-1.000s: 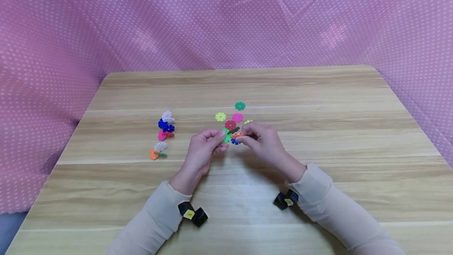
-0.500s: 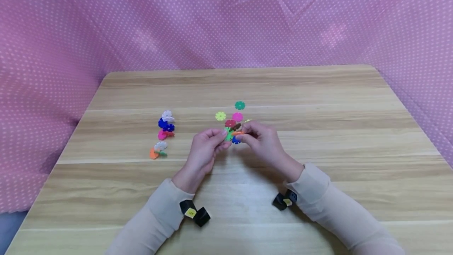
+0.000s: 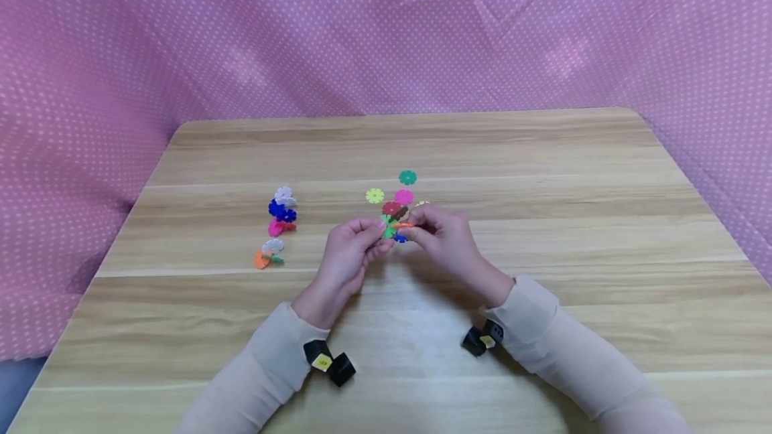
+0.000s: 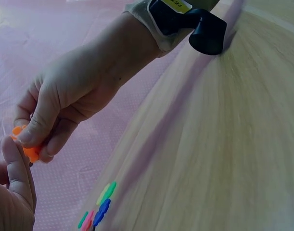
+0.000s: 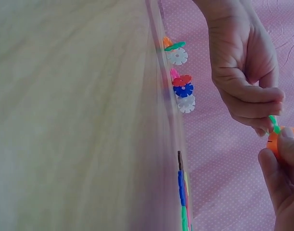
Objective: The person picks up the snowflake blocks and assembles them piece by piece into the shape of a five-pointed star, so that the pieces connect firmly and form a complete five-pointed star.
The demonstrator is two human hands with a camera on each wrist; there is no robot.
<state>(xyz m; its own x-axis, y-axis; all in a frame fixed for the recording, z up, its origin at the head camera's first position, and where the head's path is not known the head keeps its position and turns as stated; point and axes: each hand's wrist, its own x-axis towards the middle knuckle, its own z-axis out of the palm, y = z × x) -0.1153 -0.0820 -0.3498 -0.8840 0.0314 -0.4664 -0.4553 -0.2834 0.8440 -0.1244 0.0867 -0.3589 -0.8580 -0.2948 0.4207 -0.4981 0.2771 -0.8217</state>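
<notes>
Both hands meet over the middle of the table. My left hand (image 3: 346, 253) pinches a green snowflake disc (image 5: 274, 123) between thumb and fingers. My right hand (image 3: 447, 238) pinches an orange snowflake disc (image 4: 32, 150), held nearly edge-on in the head view. The orange disc meets the green one's edge in the right wrist view; fingers hide part of both. A brown disc (image 3: 399, 213) shows tilted just beyond the fingertips. Around the hands lie a red disc (image 3: 391, 208), a pink disc (image 3: 404, 197), and a blue disc (image 3: 401, 238) partly covered by the right hand.
Farther back are a yellow disc (image 3: 374, 195) and a dark green disc (image 3: 407, 177). To the left, joined discs lie in small clusters: white with blue (image 3: 283, 209), pink with red (image 3: 281, 227), and orange with white and green (image 3: 273, 246). A pink dotted cloth (image 3: 386, 32) hangs behind the table.
The left hand has shifted slightly right with the green disc, nearer the right hand. The orange disc now overlaps the green one more in the head view. The discs on the table stay put.
</notes>
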